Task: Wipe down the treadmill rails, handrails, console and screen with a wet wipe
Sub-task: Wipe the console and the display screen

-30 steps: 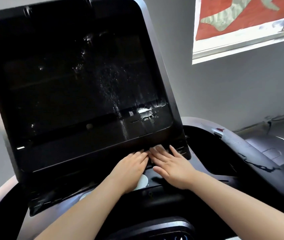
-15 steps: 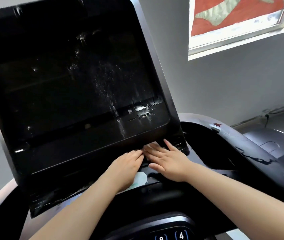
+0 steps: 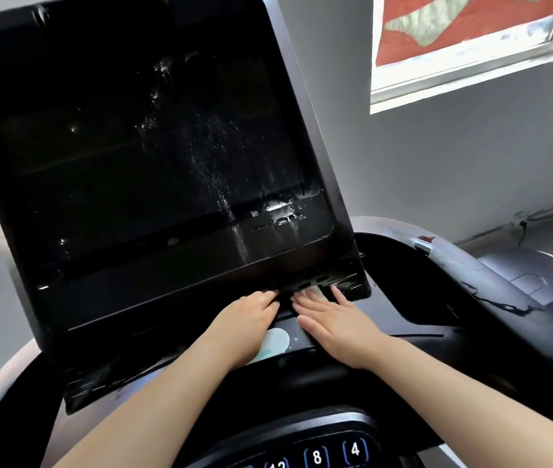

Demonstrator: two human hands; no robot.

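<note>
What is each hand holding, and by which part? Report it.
Nothing is gripped. The left hand lies flat over a pale wet wipe, covering its left part; the right hand rests flat on the console, fingers straight.

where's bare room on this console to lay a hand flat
Free: the dark ledge to the right of the right hand, toward the grey handrail, and the ledge under the screen to the left of the left hand. Crowded: the middle, where both hands lie side by side over a pale sticker.
</note>
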